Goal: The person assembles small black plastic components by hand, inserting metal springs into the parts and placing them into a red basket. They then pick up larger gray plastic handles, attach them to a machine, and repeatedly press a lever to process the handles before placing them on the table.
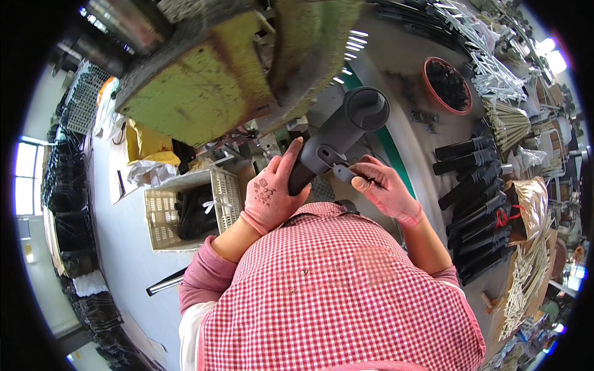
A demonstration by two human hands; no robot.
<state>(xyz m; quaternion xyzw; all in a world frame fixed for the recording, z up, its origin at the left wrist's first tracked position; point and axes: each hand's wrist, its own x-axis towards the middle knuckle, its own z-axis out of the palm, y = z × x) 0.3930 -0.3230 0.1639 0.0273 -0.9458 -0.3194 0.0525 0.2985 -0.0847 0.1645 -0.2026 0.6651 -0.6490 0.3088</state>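
Note:
A dark grey tubular part (334, 133) with a wide round open end is held tilted in front of my chest. My left hand (272, 193), in a pink glove with a dark print, wraps around its narrower lower end, the index finger stretched along the side. A bracket with an oval slot (325, 152) sticks out of the tube's side. At that bracket, my right hand (391, 193), also gloved in pink, pinches a small dark grey rounded piece (344, 172) between thumb and fingers. The piece appears to touch the bracket; how they join cannot be made out.
A worn green machine (204, 86) looms just beyond my hands. Left of me stands a pale plastic crate (162, 216) with black parts inside. On the right are a red basket (428, 83) of small black pieces, a row of black tubes (461, 167) and bundled metal rods (518, 297).

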